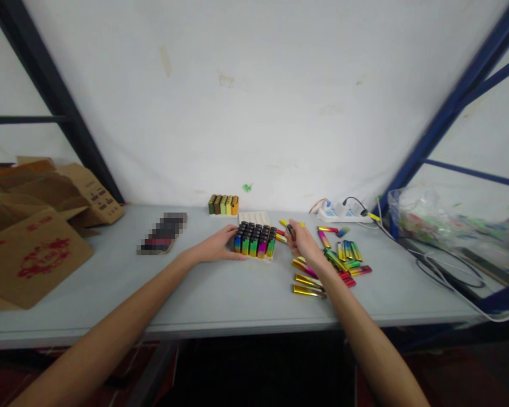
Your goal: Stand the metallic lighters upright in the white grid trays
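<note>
A block of upright lighters (254, 240) with black tops and shiny rainbow bodies stands in a pale tray (268, 259) on the table. My left hand (220, 244) grips the left end of this tray, thumb at the front and fingers behind. Just right of the tray, my right hand (302, 240) is closed in a pinch around a lighter (290, 229), whose dark end shows at the fingers; the rest is hidden. Loose metallic lighters (309, 290) lie scattered beside and beyond my right forearm, some partly covered by it.
Behind the tray are a white holed tray (253, 217) and a second block of lighters (223, 205). A pixelated flat object (163, 233) lies left, near cardboard boxes (38, 254). A power strip (341, 213), cables and plastic bags (428, 215) occupy the right side.
</note>
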`<control>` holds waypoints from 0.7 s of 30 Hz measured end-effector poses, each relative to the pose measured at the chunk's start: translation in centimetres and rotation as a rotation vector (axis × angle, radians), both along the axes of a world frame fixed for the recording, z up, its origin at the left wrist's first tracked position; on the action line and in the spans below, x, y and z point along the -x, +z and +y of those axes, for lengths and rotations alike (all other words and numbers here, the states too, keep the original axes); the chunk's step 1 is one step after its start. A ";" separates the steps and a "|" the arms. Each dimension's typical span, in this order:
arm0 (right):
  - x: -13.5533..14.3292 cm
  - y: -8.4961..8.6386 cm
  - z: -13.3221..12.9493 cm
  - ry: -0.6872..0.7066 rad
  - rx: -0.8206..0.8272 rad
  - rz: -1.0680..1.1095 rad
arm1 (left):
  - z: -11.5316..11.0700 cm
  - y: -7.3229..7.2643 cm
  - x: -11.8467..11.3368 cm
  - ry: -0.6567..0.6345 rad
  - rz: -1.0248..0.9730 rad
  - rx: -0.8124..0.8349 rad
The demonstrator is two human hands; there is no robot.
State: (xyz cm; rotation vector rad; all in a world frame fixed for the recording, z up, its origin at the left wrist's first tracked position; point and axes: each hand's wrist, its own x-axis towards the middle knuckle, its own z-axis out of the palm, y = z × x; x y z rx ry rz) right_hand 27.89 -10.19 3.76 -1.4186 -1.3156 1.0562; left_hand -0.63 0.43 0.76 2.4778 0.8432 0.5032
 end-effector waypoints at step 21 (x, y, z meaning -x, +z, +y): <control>-0.3 3.4 -3.0 0.251 -0.392 -0.607 | 0.1 -0.1 -0.2 -0.029 -0.027 0.006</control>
